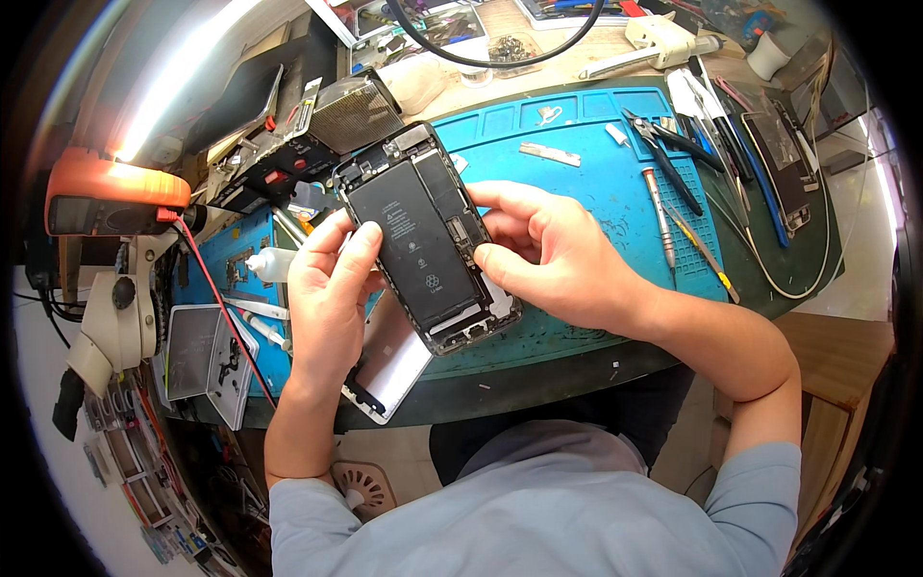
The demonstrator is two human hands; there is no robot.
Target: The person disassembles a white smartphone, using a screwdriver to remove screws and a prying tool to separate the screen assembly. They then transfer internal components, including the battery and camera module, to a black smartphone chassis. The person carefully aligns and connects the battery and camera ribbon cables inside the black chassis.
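Note:
An opened smartphone (409, 236), its black battery and inner parts facing up, is held tilted above the blue repair mat (586, 231). My left hand (332, 269) grips its left edge, the thumb resting on the battery's side. On the opposite edge my right hand (548, 245) holds the phone, thumb near the lower right of the frame and fingers curled behind it. The fingers behind the phone are partly hidden. Below the phone lies a silvery phone panel (392, 356) at the mat's front edge, partly covered by the phone and my left hand.
To the left stand an orange multimeter (120, 197) with a red lead, a white bottle (271, 264) and a tray (197, 356). Pliers (665, 159), a screwdriver (661, 221) and several tweezers lie right. Another phone part (777, 168) is farther right. A black cable arches across the top.

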